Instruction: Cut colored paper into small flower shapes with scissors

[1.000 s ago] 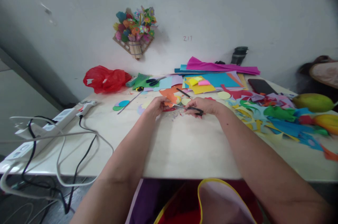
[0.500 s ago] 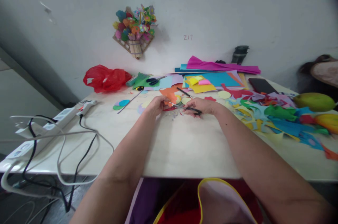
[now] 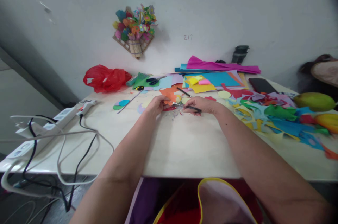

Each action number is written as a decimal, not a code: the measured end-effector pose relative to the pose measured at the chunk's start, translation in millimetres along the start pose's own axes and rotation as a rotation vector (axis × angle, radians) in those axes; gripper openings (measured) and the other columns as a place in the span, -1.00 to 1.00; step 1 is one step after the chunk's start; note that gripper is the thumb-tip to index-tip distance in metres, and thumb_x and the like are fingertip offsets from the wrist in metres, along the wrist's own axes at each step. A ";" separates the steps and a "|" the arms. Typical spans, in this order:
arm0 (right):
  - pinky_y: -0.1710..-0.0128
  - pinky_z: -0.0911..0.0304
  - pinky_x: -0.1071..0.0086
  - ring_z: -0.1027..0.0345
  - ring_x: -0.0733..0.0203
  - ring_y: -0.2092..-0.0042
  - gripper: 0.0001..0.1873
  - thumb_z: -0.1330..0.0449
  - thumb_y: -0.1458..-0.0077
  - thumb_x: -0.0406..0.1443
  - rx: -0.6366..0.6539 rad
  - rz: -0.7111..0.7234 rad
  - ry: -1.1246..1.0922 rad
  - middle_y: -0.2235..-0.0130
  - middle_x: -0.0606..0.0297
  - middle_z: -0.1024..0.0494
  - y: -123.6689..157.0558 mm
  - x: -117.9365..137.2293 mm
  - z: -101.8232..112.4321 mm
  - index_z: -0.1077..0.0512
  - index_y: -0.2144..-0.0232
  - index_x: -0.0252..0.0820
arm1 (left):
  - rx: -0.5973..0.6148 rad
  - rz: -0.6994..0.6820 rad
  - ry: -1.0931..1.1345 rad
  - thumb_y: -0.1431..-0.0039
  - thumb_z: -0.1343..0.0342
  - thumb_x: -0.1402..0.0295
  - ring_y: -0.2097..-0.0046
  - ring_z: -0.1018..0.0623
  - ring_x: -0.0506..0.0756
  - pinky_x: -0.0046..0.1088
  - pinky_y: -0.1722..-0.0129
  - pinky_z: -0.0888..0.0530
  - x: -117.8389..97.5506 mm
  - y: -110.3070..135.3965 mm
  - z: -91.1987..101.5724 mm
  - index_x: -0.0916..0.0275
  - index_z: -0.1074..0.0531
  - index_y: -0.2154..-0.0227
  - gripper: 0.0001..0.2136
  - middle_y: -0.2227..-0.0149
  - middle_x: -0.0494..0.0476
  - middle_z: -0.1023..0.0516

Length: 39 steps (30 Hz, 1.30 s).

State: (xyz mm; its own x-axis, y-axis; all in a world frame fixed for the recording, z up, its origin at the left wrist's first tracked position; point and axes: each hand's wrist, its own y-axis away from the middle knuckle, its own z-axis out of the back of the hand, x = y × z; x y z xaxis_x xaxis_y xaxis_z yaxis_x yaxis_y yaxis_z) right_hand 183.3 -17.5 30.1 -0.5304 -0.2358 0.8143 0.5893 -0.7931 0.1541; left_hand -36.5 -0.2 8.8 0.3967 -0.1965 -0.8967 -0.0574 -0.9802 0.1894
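Vs 1 s ago, the scissors (image 3: 194, 108) are showing a slimmer outline at the handle — the black loops, which looked more spread in the 1st pic, are now appearing closer tog. Blades are looking too thin & blurry to tell if they're closing by the same amt. The handle's far end is also sitting a bit higher & farther L in view, w/ the R hand (image 3: 199, 103) around it showing a v. slight shift the same way.

Head cam is tipping down a hair — the no. "217" (image 3: 188, 37) on the wall & the table's front edge (image 3: 195, 174) are both riding slightly higher in frame, mostly since the 1st pic.
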 end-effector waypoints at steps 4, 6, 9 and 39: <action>0.65 -0.07 0.50 -0.16 0.43 0.65 -0.57 -0.37 0.16 0.00 0.000 -0.013 -0.022 0.63 0.42 -0.39 -0.8 -0.8 -0.8 -0.51 0.39 -0.24 | -0.015 -0.005 0.012 0.15 -0.07 0.63 0.54 -0.50 0.00 -0.46 0.42 -0.56 1.1 -2.9 1.5 0.33 -0.39 0.51 -0.88 0.58 0.06 -0.47; 0.65 -0.08 0.50 -0.16 0.42 0.65 -0.58 -0.38 0.17 -0.01 -0.008 -0.013 -0.023 0.64 0.41 -0.39 -1.5 -1.4 -1.3 -0.50 0.40 -0.24 | -0.022 -0.009 0.015 0.16 -0.07 0.63 0.53 -0.51 0.01 -0.46 0.43 -0.56 1.7 -4.9 2.8 0.34 -0.40 0.50 -0.87 0.57 0.08 -0.49; 0.65 -0.09 0.50 -0.15 0.43 0.65 -0.59 -0.37 0.16 -0.02 -0.018 -0.001 -0.013 0.64 0.41 -0.39 -2.5 -2.2 -1.9 -0.51 0.40 -0.25 | -0.027 -0.015 0.014 0.15 -0.07 0.63 0.53 -0.51 0.01 -0.46 0.43 -0.56 2.1 -6.2 3.9 0.34 -0.41 0.52 -0.88 0.58 0.08 -0.48; 0.34 -0.25 0.39 -0.46 0.10 0.27 -0.68 -0.36 0.14 -0.09 -0.176 -0.084 0.577 0.32 0.21 -0.62 -7.7 -5.8 4.4 -0.63 0.31 -0.11 | -0.220 -0.231 0.183 0.11 -0.15 0.55 0.44 -0.58 0.03 -0.44 0.27 -0.53 1.0 -15.0 9.7 0.31 -0.42 0.50 -0.93 0.49 0.09 -0.57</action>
State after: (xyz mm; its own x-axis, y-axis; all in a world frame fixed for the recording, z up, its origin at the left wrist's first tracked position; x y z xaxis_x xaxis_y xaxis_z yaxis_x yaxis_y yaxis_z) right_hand 184.5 -7.6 26.7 -0.8446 -0.3956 0.3609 0.4475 -0.8915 0.0701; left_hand -44.1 14.0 1.2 0.5349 0.0564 -0.8430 0.2431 -0.9658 0.0897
